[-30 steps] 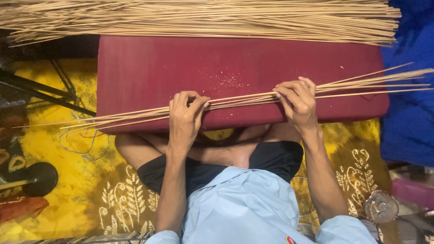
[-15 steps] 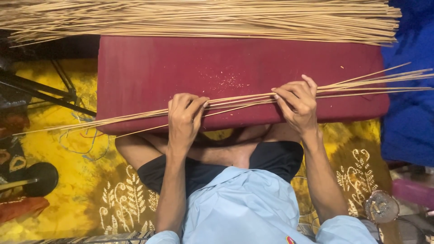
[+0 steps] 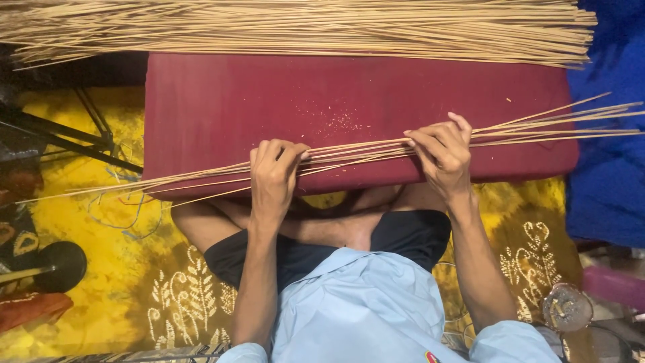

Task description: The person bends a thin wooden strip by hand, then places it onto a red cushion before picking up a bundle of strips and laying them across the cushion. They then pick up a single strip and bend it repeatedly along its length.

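Sitting cross-legged, the person closes the fingers of the left hand (image 3: pixel 272 176) and the right hand (image 3: pixel 440 154) around a thin bundle of sticks (image 3: pixel 356 153), its long axis running left-right across the red cushion (image 3: pixel 349 94). Farther away lies the large stick pile (image 3: pixel 302 27).

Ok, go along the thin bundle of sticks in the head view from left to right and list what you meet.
Loose stick tips over the yellow patterned cloth → edge of the dark red cushion → left hand gripping the bundle of sticks → right hand → fanned stick ends over the blue fabric.
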